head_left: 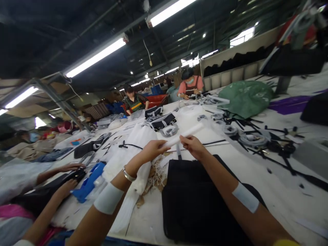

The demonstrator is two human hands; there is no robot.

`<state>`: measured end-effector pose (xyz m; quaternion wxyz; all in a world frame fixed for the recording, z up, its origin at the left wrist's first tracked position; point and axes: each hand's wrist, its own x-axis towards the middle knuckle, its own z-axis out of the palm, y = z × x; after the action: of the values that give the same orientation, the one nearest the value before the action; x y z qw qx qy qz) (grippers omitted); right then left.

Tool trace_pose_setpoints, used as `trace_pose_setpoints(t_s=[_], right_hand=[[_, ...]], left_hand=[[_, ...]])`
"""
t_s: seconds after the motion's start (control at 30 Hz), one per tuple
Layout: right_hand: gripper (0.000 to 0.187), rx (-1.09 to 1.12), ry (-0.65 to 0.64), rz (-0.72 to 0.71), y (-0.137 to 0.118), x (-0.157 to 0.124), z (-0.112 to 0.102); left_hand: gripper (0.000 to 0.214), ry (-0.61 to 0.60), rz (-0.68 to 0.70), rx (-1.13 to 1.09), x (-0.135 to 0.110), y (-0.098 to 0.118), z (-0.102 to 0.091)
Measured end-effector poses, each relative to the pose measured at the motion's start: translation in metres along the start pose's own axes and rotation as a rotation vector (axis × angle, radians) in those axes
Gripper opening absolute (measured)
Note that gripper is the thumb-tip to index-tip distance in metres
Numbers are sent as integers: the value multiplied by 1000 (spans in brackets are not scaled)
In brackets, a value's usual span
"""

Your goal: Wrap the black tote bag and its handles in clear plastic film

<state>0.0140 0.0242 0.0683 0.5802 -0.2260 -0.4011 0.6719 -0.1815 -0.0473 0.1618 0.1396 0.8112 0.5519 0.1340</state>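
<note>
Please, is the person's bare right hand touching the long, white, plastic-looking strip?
Touching. The head view shows the bare right hand pinching the long, white, plastic-looking strip, with no gap between them.

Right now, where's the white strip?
In the head view, the white strip is right of centre, held by the left hand and right hand, beyond the black bag.

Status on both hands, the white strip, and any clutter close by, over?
Left hand, right hand pinching white strip. Strip extends past right hand. Black bag on the near side; white heap beside left hand.
</note>
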Motion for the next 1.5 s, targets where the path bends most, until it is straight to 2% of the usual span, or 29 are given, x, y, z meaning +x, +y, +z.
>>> trace_pose_setpoints(t_s=[0.1,0.23,0.3,0.37,0.47,0.53,0.63,0.7,0.77,0.83,0.9,1.03,1.1,1.17,1.23,1.3,1.4,1.47,1.5], right_hand=[[38,77,67,-9,-6,11,-26],[35,163,222,-56,1,24,-48],[33,193,282,-83,8,29,-56],[33,209,300,-94,13,32,-59],[32,199,211,-88,16,30,-53],[30,187,97,-83,15,25,-44],[31,201,-39,-96,11,15,-33],[32,226,-72,-111,7,12,-32],[31,255,-76,-113,5,13,-37],[30,292,-64,-104,6,18,-44],[30,335,-38,-97,9,24,-52],[29,389,13,-56,17,31,-57],[30,402,46,-23,21,33,-56],[28,421,102,0,24,35,-58],[29,446,175,7,24,37,-64],[31,476,249,-5,21,40,-72],[32,522,318,-48,16,42,-78],[31,548,315,-69,16,40,-73],[31,556,298,-72,18,39,-68]], left_hand=[[39,102,-70,270,-6,-1,8],[38,405,-206,611,-28,3,25],[44,533,-205,649,-39,8,36],[46,606,-159,598,-44,14,46],[44,643,-11,517,-37,22,53],[47,604,47,494,-28,24,52],[51,388,-76,367,-19,21,43],[50,210,-127,197,-25,15,35],[47,101,-105,20,-38,7,28],[45,85,-105,-112,-55,-4,23],[43,119,-166,-177,-73,-16,20],[44,139,-268,-99,-105,-38,17],[35,231,-340,107,-121,-44,13],[27,397,-455,384,-139,-47,7],[35,542,-553,609,-159,-50,-2],[41,664,-590,739,-179,-52,-8],[45,963,-560,740,-196,-44,0],[46,1149,-501,529,-188,-30,21],[39,1173,-468,346,-177,-22,34]])
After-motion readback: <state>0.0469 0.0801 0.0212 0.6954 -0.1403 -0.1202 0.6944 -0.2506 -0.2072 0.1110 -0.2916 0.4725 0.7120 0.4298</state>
